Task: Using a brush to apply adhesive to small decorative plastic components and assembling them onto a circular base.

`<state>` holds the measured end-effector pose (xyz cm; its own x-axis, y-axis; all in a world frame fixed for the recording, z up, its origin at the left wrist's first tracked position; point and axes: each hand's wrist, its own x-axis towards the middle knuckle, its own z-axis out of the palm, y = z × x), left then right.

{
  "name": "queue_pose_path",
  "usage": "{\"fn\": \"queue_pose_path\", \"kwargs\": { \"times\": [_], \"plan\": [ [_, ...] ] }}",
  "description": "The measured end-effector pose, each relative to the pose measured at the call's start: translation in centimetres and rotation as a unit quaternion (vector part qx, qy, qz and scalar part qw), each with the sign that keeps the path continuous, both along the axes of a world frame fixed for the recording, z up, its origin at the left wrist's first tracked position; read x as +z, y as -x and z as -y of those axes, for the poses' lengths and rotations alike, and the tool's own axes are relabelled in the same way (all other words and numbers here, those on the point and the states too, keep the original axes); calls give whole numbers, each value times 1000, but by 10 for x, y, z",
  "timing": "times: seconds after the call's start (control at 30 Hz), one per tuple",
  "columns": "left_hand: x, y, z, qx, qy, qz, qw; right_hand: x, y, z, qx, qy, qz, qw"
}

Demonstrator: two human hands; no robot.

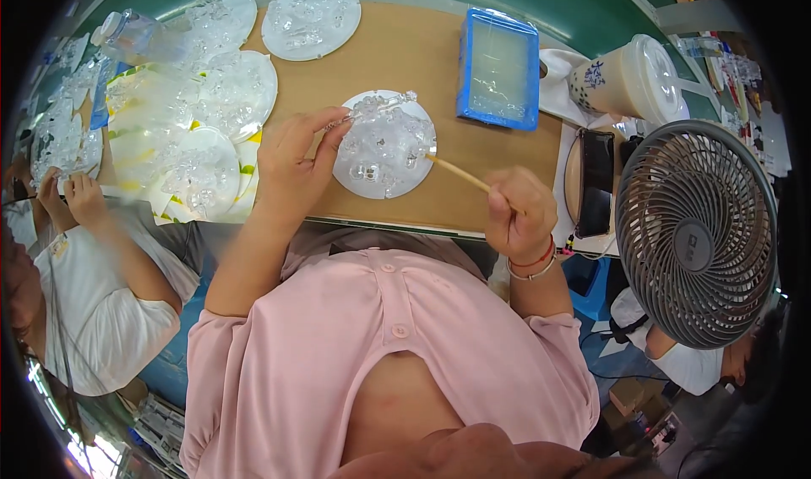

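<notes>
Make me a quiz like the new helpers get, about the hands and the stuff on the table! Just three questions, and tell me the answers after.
1. Which hand holds the thin tan stick?
2. True or false: the blue tray lies to the right of the round white plate in front of the person.
3. What is the left hand touching?
A) a lidded drink cup
B) a clear piece at the plate
C) a fan

Key:
1. The right hand.
2. True.
3. B.
</notes>
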<state>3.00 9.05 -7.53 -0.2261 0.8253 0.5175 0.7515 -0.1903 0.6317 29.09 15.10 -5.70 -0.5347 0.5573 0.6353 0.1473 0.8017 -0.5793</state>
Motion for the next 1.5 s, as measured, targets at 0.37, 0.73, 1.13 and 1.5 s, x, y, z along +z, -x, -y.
{"fn": "queue_pose_path", "kwargs": {
  "times": [0.37, 0.73, 1.13, 1.5],
  "plan": [
    [-7, -5, -3, 18, -65, -23, 997, 9, -8, 16, 29, -36, 47, 998],
    [42, -5, -8, -79, 46, 29, 995, 14, -10, -44, -222, -137, 24, 965],
    [51, -1, 3, -119, 126, 29, 984, 22, -23, -3, -129, -25, -78, 988],
    [51, 31, -15, -316, 189, 94, 925, 0, -2, 4, -37, 28, -35, 998]
  ]
}}
